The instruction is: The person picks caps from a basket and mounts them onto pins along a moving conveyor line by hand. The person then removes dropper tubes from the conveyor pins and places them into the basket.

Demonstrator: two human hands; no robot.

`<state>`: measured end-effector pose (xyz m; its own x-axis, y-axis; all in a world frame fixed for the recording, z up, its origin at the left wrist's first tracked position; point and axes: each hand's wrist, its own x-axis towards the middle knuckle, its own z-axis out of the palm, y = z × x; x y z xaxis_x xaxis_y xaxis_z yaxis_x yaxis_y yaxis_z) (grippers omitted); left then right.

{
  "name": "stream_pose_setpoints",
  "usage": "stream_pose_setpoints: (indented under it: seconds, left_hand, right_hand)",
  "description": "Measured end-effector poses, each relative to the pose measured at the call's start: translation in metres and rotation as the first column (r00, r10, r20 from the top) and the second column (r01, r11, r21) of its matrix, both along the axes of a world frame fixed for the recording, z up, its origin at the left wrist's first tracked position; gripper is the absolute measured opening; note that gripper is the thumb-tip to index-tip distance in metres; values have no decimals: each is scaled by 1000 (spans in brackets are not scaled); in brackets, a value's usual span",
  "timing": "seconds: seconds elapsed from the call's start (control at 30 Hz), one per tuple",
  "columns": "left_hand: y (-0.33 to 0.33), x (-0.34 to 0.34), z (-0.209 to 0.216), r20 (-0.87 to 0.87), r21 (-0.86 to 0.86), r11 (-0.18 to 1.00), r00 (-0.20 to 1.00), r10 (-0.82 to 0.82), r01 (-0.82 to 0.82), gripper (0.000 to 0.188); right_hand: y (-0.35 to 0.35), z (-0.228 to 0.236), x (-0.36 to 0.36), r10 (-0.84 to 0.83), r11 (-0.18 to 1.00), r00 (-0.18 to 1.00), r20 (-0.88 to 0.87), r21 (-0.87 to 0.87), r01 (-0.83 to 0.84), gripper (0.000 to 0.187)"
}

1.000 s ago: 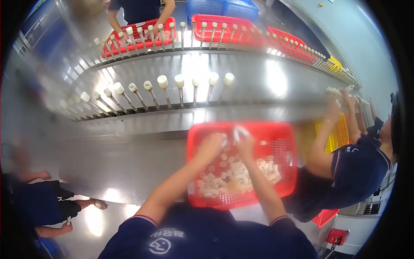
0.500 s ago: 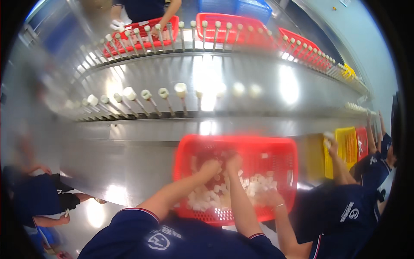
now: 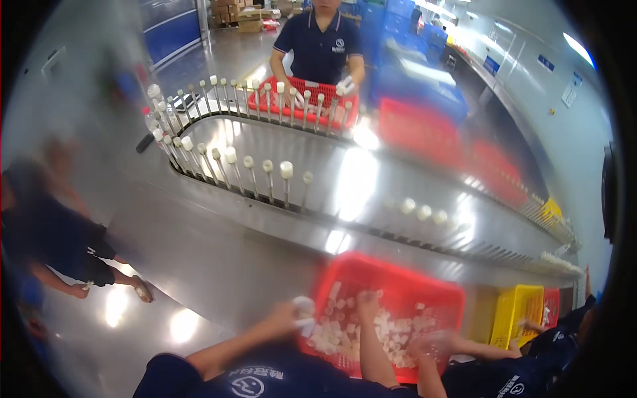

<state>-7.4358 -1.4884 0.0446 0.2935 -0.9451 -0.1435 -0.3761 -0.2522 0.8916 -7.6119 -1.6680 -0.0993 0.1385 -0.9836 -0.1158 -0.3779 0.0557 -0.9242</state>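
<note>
Left grip (image 3: 282, 321) moved beside red basket (image 3: 405, 282), clasping white pieces (image 3: 304, 308); right grip (image 3: 367, 305) unclear.

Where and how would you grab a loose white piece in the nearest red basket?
Likely by its curved side, fingers from above: the white pieces look like short cylinders lying loose at mixed angles, and the red basket is open on top with walls around. Blur hides finer detail.
</note>
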Motion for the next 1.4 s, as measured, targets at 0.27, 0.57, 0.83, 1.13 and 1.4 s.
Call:
stream_pose_setpoints:
  seconds: [0.27, 0.57, 0.83, 1.13, 1.4]
  left_hand:
    - [-1, 104, 35, -302, -267, 830, 860, 411, -490, 33]
    - [-186, 127, 128, 349, -617, 781, 858, 377, -92, 26]
    - [-292, 78, 129, 831, -388, 891, 508, 227, 236, 22]
    - [-327, -36, 123, 917, -230, 911, 389, 85, 342, 14]
    - [-254, -256, -96, 716, 104, 862, 564, -411, 496, 15]
  right_hand:
    - [-36, 124, 3, 201, 978, 862, 466, -53, -200, 15]
    - [-95, 290, 120, 422, 688, 904, -69, -626, -368, 23]
    - [-177, 225, 86, 47, 471, 864, -501, -751, -462, 29]
    - [-187, 218, -7, -89, 480, 949, -302, -848, -225, 31]
    - [-97, -26, -238, 400, 843, 653, -643, -21, -538, 21]
